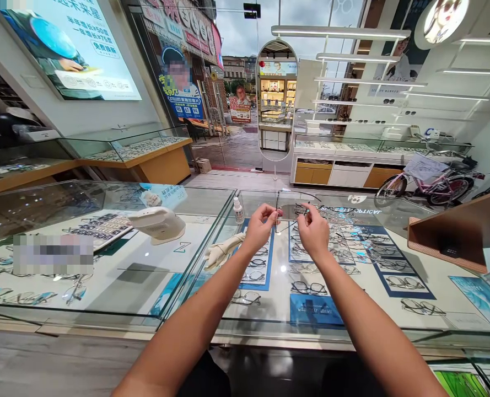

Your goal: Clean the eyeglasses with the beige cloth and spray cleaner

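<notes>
Above the glass counter, a thin dark-rimmed pair of eyeglasses (pixel 289 212) is held up between my two hands. My left hand (pixel 259 227) pinches it at its left side, thumb and index finger pressed together. At the other side, my right hand (pixel 315 231) has bent fingers closed on the frame, partly hiding it. A small white spray bottle (pixel 238 210) stands just left of my left hand. Beside my left forearm lie pale gloves (pixel 222 251). Under the glass, rows of eyeglasses (pixel 308 288) rest on blue-edged trays (pixel 263 285).
To the left, a white desktop device (pixel 157 225) stands on the adjoining glass case near a tray of small items (pixel 102 229). A wooden-backed panel (pixel 455 231) stands at the right. Beyond the counter are an oval mirror (pixel 276 105) and a pink bicycle (pixel 430 179).
</notes>
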### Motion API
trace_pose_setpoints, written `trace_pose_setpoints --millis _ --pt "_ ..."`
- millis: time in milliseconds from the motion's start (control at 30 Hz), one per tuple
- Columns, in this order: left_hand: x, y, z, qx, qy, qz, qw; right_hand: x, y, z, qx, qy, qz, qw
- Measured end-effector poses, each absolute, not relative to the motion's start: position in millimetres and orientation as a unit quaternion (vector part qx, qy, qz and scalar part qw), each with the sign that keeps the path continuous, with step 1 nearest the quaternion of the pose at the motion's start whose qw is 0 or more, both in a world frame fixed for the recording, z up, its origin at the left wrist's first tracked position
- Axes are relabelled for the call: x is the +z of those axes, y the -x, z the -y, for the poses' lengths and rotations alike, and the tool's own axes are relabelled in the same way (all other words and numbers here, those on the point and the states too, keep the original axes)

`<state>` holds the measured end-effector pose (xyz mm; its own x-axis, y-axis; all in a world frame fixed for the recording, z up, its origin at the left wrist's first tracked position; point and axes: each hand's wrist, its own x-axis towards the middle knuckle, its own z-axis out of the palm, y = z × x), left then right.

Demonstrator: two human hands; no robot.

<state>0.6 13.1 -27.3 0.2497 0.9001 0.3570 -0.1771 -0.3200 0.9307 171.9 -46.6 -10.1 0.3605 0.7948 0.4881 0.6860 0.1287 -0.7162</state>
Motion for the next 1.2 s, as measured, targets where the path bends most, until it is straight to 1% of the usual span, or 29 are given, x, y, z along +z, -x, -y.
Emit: trace_pose_setpoints --millis 233,333,433,533,667,733,900,967,1067,1200 --pt "-16 13 -23 0.632 -0.508 -0.310 0.496 -13 -174 44 0.061 0.688 0.573 0.441" --pt "-17 16 -26 0.643 -0.501 -0.318 0.484 -14 -173 44 0.080 0.701 0.582 0.405" --pt "-20 15 -26 0.625 -0.536 -0.322 0.467 -14 -172 43 0.033 0.697 0.602 0.390" --pt "-24 10 -23 0.592 -0.596 -0.312 0.444 -15 -171 43 -0.031 0.635 0.650 0.418" --pt "-25 3 -16 0.562 -0.648 -0.282 0.430 -18 -164 43 0.030 0.538 0.702 0.466" --pt "-26 1 -14 0.554 -0.650 -0.272 0.443 -21 -160 43 0.057 0.513 0.712 0.476" --pt "-25 0 -12 0.518 -0.602 -0.267 0.546 -25 -158 42 0.080 0.481 0.714 0.503" --pt "-24 1 -11 0.511 -0.589 -0.267 0.566 -26 -157 42 0.090 0.475 0.706 0.518" --pt "-22 3 -11 0.517 -0.595 -0.267 0.554 -26 -156 44 0.105 0.481 0.686 0.536" --pt "-21 5 -13 0.516 -0.637 -0.271 0.505 -25 -155 45 0.112 0.499 0.659 0.551"
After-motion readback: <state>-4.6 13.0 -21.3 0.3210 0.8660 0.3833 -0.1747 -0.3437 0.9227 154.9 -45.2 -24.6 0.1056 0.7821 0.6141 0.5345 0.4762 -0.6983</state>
